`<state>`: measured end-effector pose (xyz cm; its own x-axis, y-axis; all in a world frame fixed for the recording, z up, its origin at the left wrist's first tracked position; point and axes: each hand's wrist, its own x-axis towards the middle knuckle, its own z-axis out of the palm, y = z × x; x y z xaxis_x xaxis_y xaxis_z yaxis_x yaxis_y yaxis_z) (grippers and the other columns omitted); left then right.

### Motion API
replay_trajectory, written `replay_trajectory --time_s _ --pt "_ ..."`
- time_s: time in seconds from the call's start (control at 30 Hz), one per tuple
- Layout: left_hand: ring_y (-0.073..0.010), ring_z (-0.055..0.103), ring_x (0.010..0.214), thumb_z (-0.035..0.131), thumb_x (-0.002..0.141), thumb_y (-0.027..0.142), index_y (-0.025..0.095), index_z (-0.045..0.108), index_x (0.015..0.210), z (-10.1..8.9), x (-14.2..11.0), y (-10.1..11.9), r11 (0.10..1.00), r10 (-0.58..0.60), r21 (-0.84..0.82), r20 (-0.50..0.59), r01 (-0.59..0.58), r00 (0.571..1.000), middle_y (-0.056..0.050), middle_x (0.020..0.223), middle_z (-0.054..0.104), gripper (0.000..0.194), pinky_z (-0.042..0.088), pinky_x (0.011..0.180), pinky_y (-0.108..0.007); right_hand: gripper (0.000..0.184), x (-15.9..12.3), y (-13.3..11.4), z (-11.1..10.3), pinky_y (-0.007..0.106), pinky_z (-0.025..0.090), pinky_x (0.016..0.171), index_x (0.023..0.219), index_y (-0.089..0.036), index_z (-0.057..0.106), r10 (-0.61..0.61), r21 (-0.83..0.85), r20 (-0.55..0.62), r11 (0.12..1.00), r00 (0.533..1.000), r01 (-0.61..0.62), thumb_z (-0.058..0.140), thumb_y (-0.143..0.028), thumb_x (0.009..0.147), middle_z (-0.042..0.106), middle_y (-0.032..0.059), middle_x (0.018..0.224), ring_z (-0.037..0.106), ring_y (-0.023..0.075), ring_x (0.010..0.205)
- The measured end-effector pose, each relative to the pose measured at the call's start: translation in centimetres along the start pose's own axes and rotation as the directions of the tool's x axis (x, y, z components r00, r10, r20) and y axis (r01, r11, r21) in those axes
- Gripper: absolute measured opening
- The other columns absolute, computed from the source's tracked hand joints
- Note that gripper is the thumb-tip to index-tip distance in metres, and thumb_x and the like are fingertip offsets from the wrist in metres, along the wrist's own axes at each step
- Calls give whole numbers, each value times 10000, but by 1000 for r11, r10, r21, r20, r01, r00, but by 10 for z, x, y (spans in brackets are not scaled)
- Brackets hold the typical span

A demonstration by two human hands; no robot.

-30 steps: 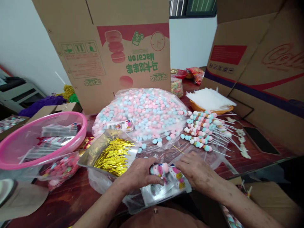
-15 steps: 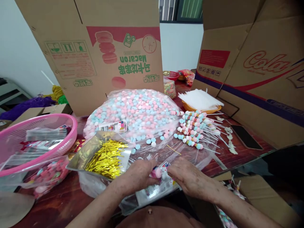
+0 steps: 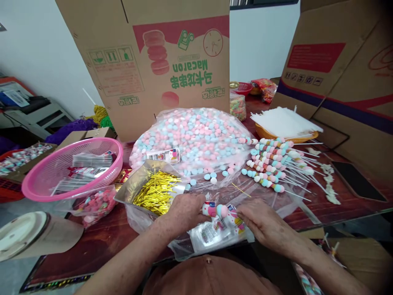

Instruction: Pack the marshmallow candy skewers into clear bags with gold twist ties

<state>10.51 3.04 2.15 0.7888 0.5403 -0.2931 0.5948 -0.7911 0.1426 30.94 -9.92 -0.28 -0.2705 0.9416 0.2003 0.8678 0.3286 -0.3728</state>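
Note:
My left hand (image 3: 186, 211) is closed around a marshmallow skewer (image 3: 223, 211), whose pink and blue end points right. Printed plastic covers part of this skewer near my fingers. My right hand (image 3: 260, 219) pinches at the edge of a clear printed plastic bag (image 3: 238, 223); its fingertips are partly hidden. Below both hands lies a stack of flat clear bags (image 3: 205, 237). To the left, gold twist ties (image 3: 156, 190) fill a metal tray (image 3: 127, 192). Finished-looking rows of marshmallow skewers (image 3: 270, 164) lie to the right on plastic.
Behind stands a large bag of pink, blue and white marshmallows (image 3: 196, 135). A pink basket (image 3: 30, 186) of wrappers and a lidded tub (image 3: 61, 235) are left. White sticks (image 3: 285, 122) and a phone (image 3: 357, 180) lie right. Cardboard boxes (image 3: 184, 90) rise behind.
The view has swung left, so everything sits further right. More of the skewer shows between my hands, its marshmallow end now nearer the printed bag at my right fingers.

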Motion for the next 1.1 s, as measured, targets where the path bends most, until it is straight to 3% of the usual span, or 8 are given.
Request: replay_trajectory --time_s 0.1,0.23,0.4,0.7,0.8,0.93,1.1 --pt "-292 642 823 589 697 576 195 579 981 4 -2 8 999 -35 18 19 35 999 -91 882 687 476 465 648 -328 262 -1 -1 -2 282 327 615 752 -174 552 -22 0 -20 1000 1000 22 330 -149 888 608 48 688 516 172 658" --pt "-264 643 837 645 649 561 222 555 1060 -2 -2 15 993 48 -112 74 -40 996 -58 911 689 540 453 638 -282 261 2 -8 -5 292 303 615 786 -161 580 -102 -35 -59 994 993 100 336 -99 854 593 44 652 494 170 624" --pt "-258 639 804 658 623 581 212 586 980 -6 -1 12 975 131 -183 35 -123 991 -45 863 684 519 429 604 -266 257 1 -14 -7 299 270 616 756 -169 571 -135 -77 -32 988 990 132 341 -81 829 572 36 622 463 166 604" --pt "-288 641 858 620 686 530 217 566 1024 3 9 31 985 139 -110 52 -133 989 -73 918 688 464 468 672 -318 196 12 -17 18 304 267 608 677 -168 539 -31 -92 -3 995 1000 31 397 -126 805 592 41 635 483 166 596" --pt "-282 639 870 634 671 522 223 485 1142 4 7 22 992 105 -80 62 -100 993 -73 947 683 578 472 675 -316 224 14 -10 13 296 291 616 676 -174 525 -10 -75 15 997 1000 12 376 -147 842 591 35 637 493 158 599" --pt "-251 640 832 540 764 393 222 545 1035 -2 -4 3 998 57 10 92 -58 994 -70 895 683 321 460 670 -298 272 10 -4 -3 265 318 590 679 -185 505 9 -28 31 1000 999 -9 336 -186 892 574 22 638 492 147 615" --pt "-172 624 771 594 710 254 230 587 964 -14 -11 -10 938 234 -306 221 -161 947 7 874 679 255 435 624 -214 246 10 0 -21 302 302 629 667 -185 500 -145 -87 -17 986 989 143 353 -119 854 561 25 632 474 161 617"
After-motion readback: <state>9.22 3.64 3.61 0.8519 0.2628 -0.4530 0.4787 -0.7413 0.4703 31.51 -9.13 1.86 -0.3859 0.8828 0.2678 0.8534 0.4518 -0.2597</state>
